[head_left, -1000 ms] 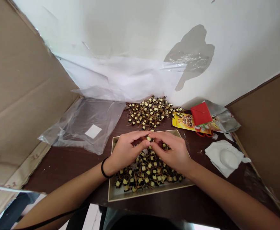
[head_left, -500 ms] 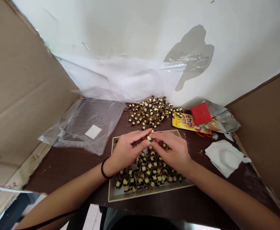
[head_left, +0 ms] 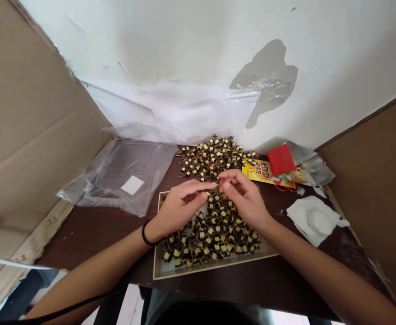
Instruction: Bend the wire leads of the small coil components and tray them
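My left hand [head_left: 181, 204] hovers over the left part of a shallow cardboard box [head_left: 214, 266], its index finger stretched out and its thumb apart. I see nothing held in it. Facing it, my right hand [head_left: 247, 201] is curled, thumb and fingers drawn together near the left fingertip; whatever they hold is too small or hidden to make out. Under both hands the box is filled with small coils [head_left: 214, 234], black with yellow tape and thin coppery wire legs. Behind the box a second heap of the same coils [head_left: 214, 155] lies on the dark table.
A clear plastic bag [head_left: 117, 174] with a white label lies at left. To the right are a yellow snack packet [head_left: 259, 171], a red packet [head_left: 281, 160], red-handled scissors [head_left: 284, 189] and crumpled white tissue [head_left: 311, 219]. Cardboard side walls and a white back wall enclose the table.
The hands, together around one small coil before, have come slightly apart. That coil no longer shows between them. My right hand has risen and curled its fingers; the view has shifted slightly.
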The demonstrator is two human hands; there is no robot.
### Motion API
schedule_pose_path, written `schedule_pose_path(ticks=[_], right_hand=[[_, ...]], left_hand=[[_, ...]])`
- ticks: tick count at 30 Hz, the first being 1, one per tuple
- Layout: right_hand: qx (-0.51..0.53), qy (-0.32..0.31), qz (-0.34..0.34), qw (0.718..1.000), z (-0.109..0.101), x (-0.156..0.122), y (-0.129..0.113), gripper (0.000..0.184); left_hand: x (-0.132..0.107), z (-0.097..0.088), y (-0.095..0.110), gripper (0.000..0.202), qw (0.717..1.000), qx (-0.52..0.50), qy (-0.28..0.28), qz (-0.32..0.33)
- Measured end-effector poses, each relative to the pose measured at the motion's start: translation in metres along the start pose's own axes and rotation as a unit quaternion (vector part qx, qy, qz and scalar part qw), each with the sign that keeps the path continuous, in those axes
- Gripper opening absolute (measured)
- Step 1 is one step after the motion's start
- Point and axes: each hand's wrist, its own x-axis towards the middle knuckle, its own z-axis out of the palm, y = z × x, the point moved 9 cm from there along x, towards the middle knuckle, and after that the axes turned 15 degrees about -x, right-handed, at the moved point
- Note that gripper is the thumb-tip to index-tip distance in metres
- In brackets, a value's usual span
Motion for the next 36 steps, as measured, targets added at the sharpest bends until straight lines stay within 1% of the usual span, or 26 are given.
schedule_pose_path(ticks=[2, 5, 8, 12, 14, 19, 26, 28, 31, 33, 35, 36], right_hand=[[0.043, -0.042, 0.034, 0.998, 0.007, 0.002, 0.006, 0.022], [0.129, -0.112, 0.092, 0.981, 0.022, 0.000, 0.013, 0.026], [0.178, -0.131, 0.150, 0.964, 0.027, -0.004, 0.020, 0.029], [0.180, -0.157, 0.173, 0.956, 0.030, -0.007, 0.019, 0.030], [0.171, -0.164, 0.172, 0.956, 0.031, -0.008, 0.018, 0.030], [0.163, -0.157, 0.167, 0.960, 0.032, -0.007, 0.018, 0.029], [0.121, -0.161, 0.125, 0.971, 0.031, -0.006, 0.015, 0.026], [0.092, -0.148, 0.104, 0.979, 0.027, -0.004, 0.011, 0.024], [0.023, -0.111, 0.058, 0.992, 0.019, -0.002, 0.002, 0.020], [-0.016, -0.087, 0.039, 0.995, 0.015, -0.001, -0.002, 0.019], [-0.024, -0.084, 0.044, 0.995, 0.015, -0.002, -0.001, 0.019], [-0.011, -0.093, 0.058, 0.994, 0.017, -0.003, 0.002, 0.018]], left_hand=[[-0.001, 0.001, 0.001, 0.026, 1.000, -0.010, -0.004, 0.004], [-0.003, 0.004, 0.004, 0.035, 0.999, -0.029, -0.011, 0.012], [-0.005, 0.007, 0.006, 0.035, 0.999, -0.024, -0.020, 0.023], [-0.005, 0.004, 0.004, 0.031, 1.000, -0.003, -0.003, 0.017], [-0.004, 0.003, 0.003, 0.030, 1.000, 0.000, -0.001, 0.010], [-0.004, 0.006, 0.001, 0.029, 1.000, -0.002, -0.015, 0.008], [-0.004, 0.010, 0.004, 0.027, 0.999, -0.033, -0.035, 0.017], [-0.004, 0.010, 0.002, 0.029, 0.998, -0.047, -0.039, 0.015], [-0.005, 0.007, -0.004, 0.034, 0.998, -0.054, -0.019, 0.007], [-0.005, 0.006, -0.005, 0.034, 0.998, -0.059, -0.009, 0.009], [-0.005, 0.006, -0.005, 0.033, 0.998, -0.066, -0.011, 0.017], [-0.005, 0.006, -0.004, 0.032, 0.997, -0.071, -0.013, 0.019]])
